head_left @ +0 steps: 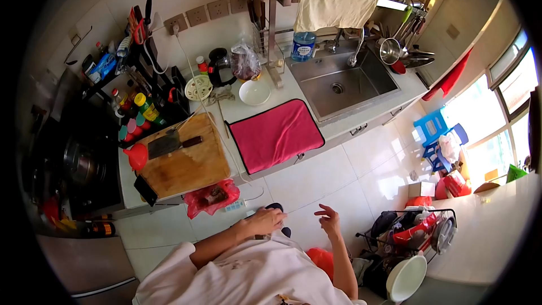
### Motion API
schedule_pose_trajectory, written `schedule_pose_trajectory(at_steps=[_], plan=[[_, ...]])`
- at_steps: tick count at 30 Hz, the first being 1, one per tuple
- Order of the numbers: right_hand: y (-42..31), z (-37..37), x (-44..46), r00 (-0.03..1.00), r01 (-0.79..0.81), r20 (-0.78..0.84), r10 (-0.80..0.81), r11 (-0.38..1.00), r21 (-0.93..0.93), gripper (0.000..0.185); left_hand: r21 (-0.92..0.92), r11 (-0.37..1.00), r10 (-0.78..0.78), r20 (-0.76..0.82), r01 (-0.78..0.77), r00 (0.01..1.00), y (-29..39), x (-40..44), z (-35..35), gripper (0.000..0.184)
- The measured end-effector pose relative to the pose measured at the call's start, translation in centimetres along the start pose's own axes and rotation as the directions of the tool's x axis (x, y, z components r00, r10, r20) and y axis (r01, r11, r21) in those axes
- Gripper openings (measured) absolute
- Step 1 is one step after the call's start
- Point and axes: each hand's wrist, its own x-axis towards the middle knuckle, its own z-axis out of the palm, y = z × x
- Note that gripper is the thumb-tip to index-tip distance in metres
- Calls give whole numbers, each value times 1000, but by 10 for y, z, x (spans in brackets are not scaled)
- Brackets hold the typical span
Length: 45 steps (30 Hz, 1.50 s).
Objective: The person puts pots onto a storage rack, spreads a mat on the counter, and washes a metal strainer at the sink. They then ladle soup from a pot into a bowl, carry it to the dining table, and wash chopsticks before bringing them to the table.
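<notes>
In the head view, my left hand (265, 222) is in front of my shirt, its fingers loosely bent and pointing right, with nothing visible in it. To its right, my right hand (328, 221) is raised over the floor with fingers apart, holding nothing. Both hands are away from the counter. A pink cloth (276, 135) with a dark edge lies on the counter and hangs over its front. Left of it, a cleaver (169, 144) rests on a wooden cutting board (195, 172). A red plastic bag (212, 196) hangs at the counter edge near my left hand.
A steel sink (339, 87) is set in the counter at the right. Behind the cloth stand a white bowl (254, 92) and a coffee pot (220, 68). A loaded black rack (418, 223) and a pale basin (406, 278) are at my right. The stove (84, 164) is far left.
</notes>
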Motion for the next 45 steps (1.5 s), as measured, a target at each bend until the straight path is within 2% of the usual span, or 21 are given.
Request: schedule_pose_trajectory(at_steps=[4,5,6,8,10,11,12,13,14,16,20,21,24,28,31,35,37,39,41,44,45], plan=[[-23,-27,32,879,475,-42,-475,880,-8,82,5,997,-78,-33,79,996,-13,51,-21,44],[-42,-39,34,986,134,97,-138,990,46,94,0,995,-96,-32,96,995,-17,65,-27,43],[-42,-48,49,938,343,84,-336,936,-84,93,-5,994,-112,-35,112,993,-22,81,-34,43],[-32,-65,85,721,681,141,-679,655,-329,93,-113,984,-162,-225,139,961,-43,107,-48,34],[-5,-89,126,795,607,167,-583,760,-232,72,-230,972,-184,-609,50,771,-127,136,-52,24],[3,-104,141,831,553,187,-524,812,-185,63,-399,885,-451,-605,241,656,-151,144,-85,22],[-2,-118,149,891,445,175,-418,880,-165,59,-364,849,-517,-721,383,461,-181,148,-120,20],[-7,-130,153,939,324,165,-301,935,-143,55,-208,822,-426,-842,530,330,-251,152,-123,24],[-11,-141,161,971,201,155,-182,972,-120,51,-108,683,-424,-864,723,271,-315,154,-137,29],[-16,-167,184,955,257,201,-219,948,-188,46,-130,500,-683,-668,856,298,-336,152,-205,33],[-26,-206,218,970,190,205,-134,941,-282,41,169,326,-846,-387,930,367,-370,158,-245,34],[-42,-210,222,973,177,198,-120,938,-299,38,175,345,-720,-581,922,379,-385,154,-231,30],[-55,-216,248,961,194,248,-123,938,-286,39,-207,658,-531,-810,724,251,-394,138,-236,23],[-81,-208,287,928,236,341,-152,947,-220,37,-500,864,-497,-866,60,-63,-376,112,-252,18],[-143,-198,313,857,353,454,-243,919,-174,35,-522,850,-527,-846,-70,-85,-278,113,-306,16],[-226,-175,348,675,611,527,-516,792,-5,34,-600,697,-592,-790,-393,157,-145,155,-360,18],[-279,-161,354,561,709,545,-622,702,72,37,-651,597,-632,-742,-469,226,-99,195,-362,16],[-333,-150,351,481,778,507,-715,615,130,44,-697,489,-633,-697,-524,336,-74,239,-360,15],[-370,-142,357,303,936,378,-875,348,55,52,-731,375,-591,-662,-570,460,-61,288,-352,16],[-368,-144,420,169,986,386,-907,155,-68,45,-758,161,-546,-602,-631,583,-34,347,-348,18],[-363,-151,437,239,970,398,-886,237,-56,39,-761,124,-520,-596,-637,612,-43,364,-343,19]])
